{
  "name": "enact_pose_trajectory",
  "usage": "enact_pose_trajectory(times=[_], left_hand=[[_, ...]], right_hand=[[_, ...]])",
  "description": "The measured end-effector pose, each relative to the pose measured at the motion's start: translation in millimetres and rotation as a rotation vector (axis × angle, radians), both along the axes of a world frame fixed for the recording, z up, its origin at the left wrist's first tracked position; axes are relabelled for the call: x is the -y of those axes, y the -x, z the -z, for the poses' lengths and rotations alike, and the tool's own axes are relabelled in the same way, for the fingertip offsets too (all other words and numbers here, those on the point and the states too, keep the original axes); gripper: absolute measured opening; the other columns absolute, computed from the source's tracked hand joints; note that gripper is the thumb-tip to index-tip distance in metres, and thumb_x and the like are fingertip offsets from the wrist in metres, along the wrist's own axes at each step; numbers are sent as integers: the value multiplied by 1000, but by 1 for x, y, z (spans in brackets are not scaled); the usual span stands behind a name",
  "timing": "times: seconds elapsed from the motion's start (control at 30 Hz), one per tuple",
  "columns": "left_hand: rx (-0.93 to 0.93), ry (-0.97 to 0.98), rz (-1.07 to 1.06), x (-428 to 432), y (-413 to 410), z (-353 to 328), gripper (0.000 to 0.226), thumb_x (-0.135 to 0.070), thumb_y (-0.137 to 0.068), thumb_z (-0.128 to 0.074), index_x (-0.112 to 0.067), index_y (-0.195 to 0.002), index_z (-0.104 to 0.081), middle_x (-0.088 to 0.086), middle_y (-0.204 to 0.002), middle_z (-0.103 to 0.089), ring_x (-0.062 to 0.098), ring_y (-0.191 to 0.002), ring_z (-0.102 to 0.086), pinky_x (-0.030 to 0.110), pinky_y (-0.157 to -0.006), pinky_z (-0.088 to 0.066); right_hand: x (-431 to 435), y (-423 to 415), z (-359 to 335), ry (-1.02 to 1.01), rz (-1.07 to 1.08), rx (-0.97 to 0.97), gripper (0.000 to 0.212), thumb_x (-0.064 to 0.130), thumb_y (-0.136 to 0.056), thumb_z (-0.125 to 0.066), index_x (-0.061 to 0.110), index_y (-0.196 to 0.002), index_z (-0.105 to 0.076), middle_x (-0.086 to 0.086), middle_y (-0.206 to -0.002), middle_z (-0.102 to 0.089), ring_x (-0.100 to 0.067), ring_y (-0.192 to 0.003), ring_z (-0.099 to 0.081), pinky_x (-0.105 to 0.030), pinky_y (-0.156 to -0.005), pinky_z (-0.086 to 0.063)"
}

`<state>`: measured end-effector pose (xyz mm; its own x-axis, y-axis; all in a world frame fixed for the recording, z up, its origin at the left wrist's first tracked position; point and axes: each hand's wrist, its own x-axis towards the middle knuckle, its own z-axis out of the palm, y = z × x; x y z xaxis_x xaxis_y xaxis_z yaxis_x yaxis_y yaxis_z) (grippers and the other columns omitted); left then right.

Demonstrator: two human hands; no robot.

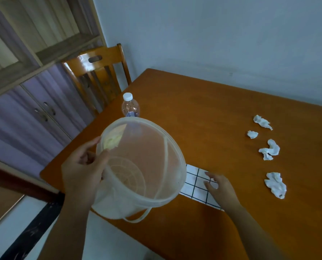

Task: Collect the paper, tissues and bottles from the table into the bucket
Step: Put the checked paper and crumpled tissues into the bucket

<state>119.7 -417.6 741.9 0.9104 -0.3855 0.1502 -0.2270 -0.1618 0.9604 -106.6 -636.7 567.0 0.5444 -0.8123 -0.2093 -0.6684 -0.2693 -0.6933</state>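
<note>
My left hand [81, 171] grips the rim of a translucent white bucket [148, 194], held tilted above the near left part of the wooden table [203, 113]; nothing shows inside it. A white paper with a black grid [194, 182] lies flat beside the bucket, partly hidden by it. My right hand [220, 188] rests on that paper with fingers spread. A clear plastic bottle [130, 106] with a white cap stands upright behind the bucket near the table's left edge. Several crumpled white tissues [269, 150] lie in a line at the right.
A wooden chair [98, 76] stands at the table's far left corner. Purple cabinet doors and open shelves [34, 102] fill the left side. A pale wall runs along the table's far edge. White floor shows below the near table edge.
</note>
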Motion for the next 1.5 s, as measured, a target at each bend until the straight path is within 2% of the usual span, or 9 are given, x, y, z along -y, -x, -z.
enact_pose_trajectory(times=[0.17, 0.37, 0.47, 0.6, 0.73, 0.87, 1.03, 1.23, 1.5], left_hand=[[8, -40, -46, 2, 2, 1, 33, -14, -74, -68, -46, -84, -63, -11, -68, -63, 16, -62, -58, 33, -57, -54], [23, -29, -66, 1, 1, 5, 33, -15, -75, -68, -44, -88, -62, -5, -74, -63, 19, -67, -60, 30, -55, -51], [-10, -11, -60, 0, 0, 7, 33, -14, -74, -68, -44, -87, -64, -8, -62, -59, 9, -57, -55, 20, -48, -47], [-40, -21, -27, -2, 1, 7, 34, -13, -75, -67, -45, -87, -64, -10, -52, -55, 5, -47, -50, 19, -47, -49], [-47, -21, -3, -1, 5, 8, 35, -16, -76, -67, -50, -86, -63, 2, -66, -59, 18, -60, -56, 31, -54, -52], [-87, 4, 46, 0, 7, 11, 36, -17, -75, -68, -50, -88, -63, -8, -63, -60, 6, -57, -57, 20, -49, -51], [-140, 38, 76, 7, 9, 16, 37, -18, -71, -70, -51, -85, -64, -17, -64, -63, -3, -55, -58, 16, -45, -49], [-150, 63, 134, 18, 9, 21, 36, -16, -70, -71, -48, -86, -67, -13, -55, -57, 0, -47, -51, 18, -41, -46], [-108, 88, 248, 42, 20, 16, 37, -17, -70, -71, -52, -83, -64, -11, -56, -56, 4, -49, -49, 22, -42, -47]], right_hand=[[6, 0, 27, 74, -102, -150, 46, 27, -81, -65, 18, -124, -50, -9, -130, -47, -25, -122, -39, -36, -98, -36], [10, -3, 34, 180, -89, -256, 39, 29, -80, -65, 22, -117, -56, -5, -122, -48, -25, -115, -39, -36, -91, -39], [9, 0, 35, 174, -68, -248, 32, 26, -81, -63, 23, -112, -58, -6, -119, -48, -25, -111, -38, -35, -89, -40], [-2, 8, 38, 169, -17, -199, 22, 21, -81, -63, 21, -104, -63, -7, -112, -50, -27, -105, -42, -33, -79, -41], [-18, 18, 39, 178, 43, -131, 13, 14, -81, -63, 15, -94, -66, -9, -101, -57, -28, -95, -53, -31, -69, -45], [-29, 31, 37, 150, 92, -135, 8, 11, -80, -64, 13, -87, -66, -8, -98, -61, -27, -90, -56, -34, -70, -49], [-40, 53, 31, 59, 176, -115, 8, 10, -80, -62, 18, -81, -64, -1, -86, -58, -17, -76, -54, -19, -56, -38], [-45, 81, 8, 54, 315, -28, 14, 4, -80, -62, 18, -78, -60, -2, -84, -56, -17, -76, -54, -25, -66, -43], [-29, 96, -64, 296, 459, 173, 13, 1, -78, -63, 14, -80, -63, -3, -83, -61, -18, -74, -57, -31, -67, -47]])
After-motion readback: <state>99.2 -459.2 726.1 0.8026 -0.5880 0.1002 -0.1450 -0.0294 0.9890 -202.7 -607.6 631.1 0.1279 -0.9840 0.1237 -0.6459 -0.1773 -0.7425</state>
